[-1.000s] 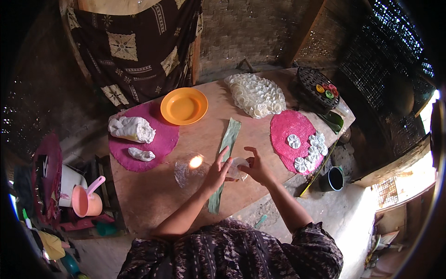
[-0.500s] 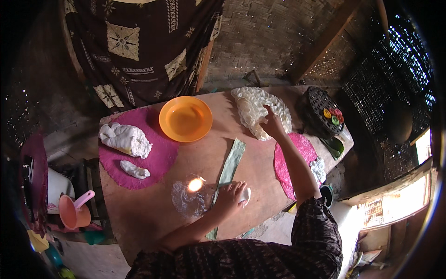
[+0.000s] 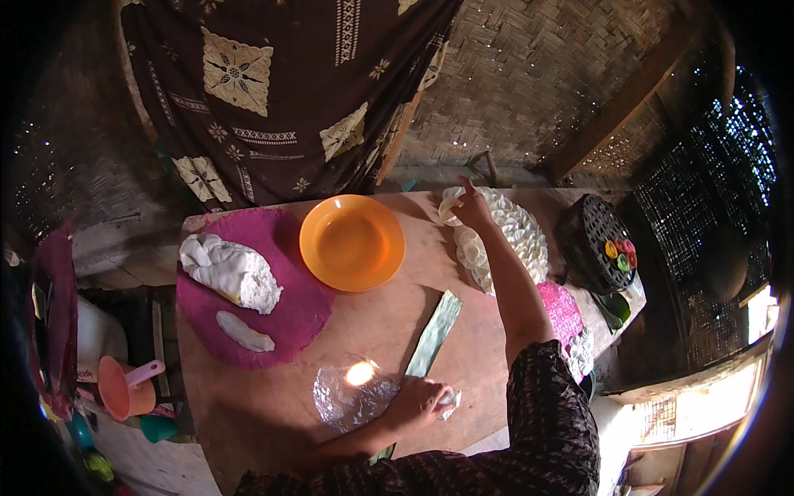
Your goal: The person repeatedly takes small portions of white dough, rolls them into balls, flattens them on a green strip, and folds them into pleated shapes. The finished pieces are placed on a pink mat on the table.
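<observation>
Left hand (image 3: 418, 403) curled, clamped around a small white piece (image 3: 450, 405) above the bench (image 3: 475, 355); piece mostly hidden. Right hand (image 3: 473, 208) at ruffled, cream petal-like pile (image 3: 514, 240), fingers partly extended; grip: cannot tell. Left forearm crosses green leaf strip (image 3: 434, 335). Crinkled clear plastic (image 3: 341, 400) beside it.

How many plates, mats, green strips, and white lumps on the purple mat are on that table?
Plates: 1, the orange plate
Mats: 2, the purple mat and pink mat
Green strips: 1, the green strip
White lumps: 2, the big lump and small lump
Total: 6
</observation>
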A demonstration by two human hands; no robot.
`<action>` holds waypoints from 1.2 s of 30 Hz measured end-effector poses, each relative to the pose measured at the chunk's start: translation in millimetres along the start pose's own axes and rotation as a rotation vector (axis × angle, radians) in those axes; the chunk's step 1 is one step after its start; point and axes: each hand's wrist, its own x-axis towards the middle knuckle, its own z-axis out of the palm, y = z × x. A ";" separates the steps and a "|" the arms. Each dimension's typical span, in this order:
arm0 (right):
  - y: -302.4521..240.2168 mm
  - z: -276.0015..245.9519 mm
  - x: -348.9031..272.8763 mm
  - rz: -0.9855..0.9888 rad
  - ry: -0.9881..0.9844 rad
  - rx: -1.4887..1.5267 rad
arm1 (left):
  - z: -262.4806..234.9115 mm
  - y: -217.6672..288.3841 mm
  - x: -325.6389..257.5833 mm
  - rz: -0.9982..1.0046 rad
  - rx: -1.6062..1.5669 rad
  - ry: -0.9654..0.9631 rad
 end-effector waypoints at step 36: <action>-180.1 80.2 -156.8 -0.304 -0.228 -0.272 | -202.8 -0.1 -78.7 -0.558 -1.502 0.812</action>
